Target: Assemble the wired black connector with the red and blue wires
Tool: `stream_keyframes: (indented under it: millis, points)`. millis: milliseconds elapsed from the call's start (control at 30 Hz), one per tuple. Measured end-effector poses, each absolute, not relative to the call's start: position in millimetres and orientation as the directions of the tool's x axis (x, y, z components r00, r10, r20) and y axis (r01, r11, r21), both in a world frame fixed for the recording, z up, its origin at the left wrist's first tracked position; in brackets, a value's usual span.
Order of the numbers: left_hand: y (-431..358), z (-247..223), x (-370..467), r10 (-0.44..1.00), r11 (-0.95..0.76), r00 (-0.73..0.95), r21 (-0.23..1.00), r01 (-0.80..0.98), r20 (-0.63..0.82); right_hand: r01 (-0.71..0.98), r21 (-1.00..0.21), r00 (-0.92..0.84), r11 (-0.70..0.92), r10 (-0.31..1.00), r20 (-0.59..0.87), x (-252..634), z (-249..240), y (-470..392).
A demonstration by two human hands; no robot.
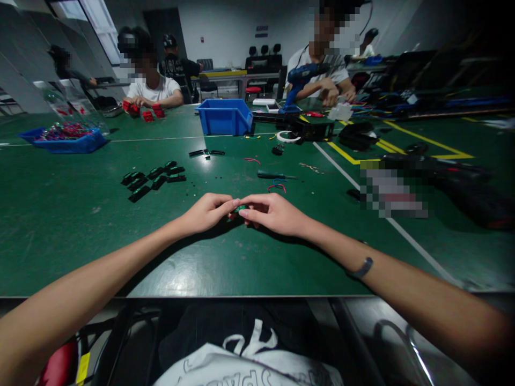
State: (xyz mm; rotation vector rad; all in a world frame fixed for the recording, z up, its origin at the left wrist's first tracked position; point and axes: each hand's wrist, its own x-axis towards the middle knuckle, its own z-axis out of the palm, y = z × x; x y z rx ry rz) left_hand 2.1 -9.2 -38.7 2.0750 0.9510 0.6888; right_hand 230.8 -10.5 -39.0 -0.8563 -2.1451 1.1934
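Pinched between the fingertips of both my hands is a small bright-green piece (240, 208), so covered by my fingers that I cannot tell its full shape or material. My left hand (210, 213) closes on it from the left, thumb laid along the near side; my right hand (279, 213) meets it from the other side, thumb and forefinger drawn together over it. The two hands touch, or nearly so, just above the smooth, shiny green tabletop (84, 220), near the middle of its front edge. A dull grey band (364, 267) sits around my right forearm.

Beyond my left hand lies a loose cluster of black, oblong parts with green faces (155, 178), some touching one another. Past my right hand, a slim black-handled screwdriver (269, 175) lies flat, its shaft pointing right, with short, curled red and blue wires (278, 185) just on the near side of it. Farther off stands an open-fronted blue plastic bin (222, 119); well to the left, a shallow blue plastic tray (78, 143) holds a tangle of mostly red wires (66, 130), with clear plastic bottles (82, 102) behind it. Across the table, a person in a white T-shirt (155, 91) has both hands near some red blocks (148, 116).
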Motion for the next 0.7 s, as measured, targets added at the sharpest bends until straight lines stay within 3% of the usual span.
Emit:
stream_keyframes:
  millis: [700]
  points:
    - [-11.3, -37.2, 2.5, 0.806, -0.434, 0.572, 0.809, 0.396, 0.152, 0.26, -0.871, -0.661, 0.417, 0.734, 0.154, 230.7, -38.8, -10.3]
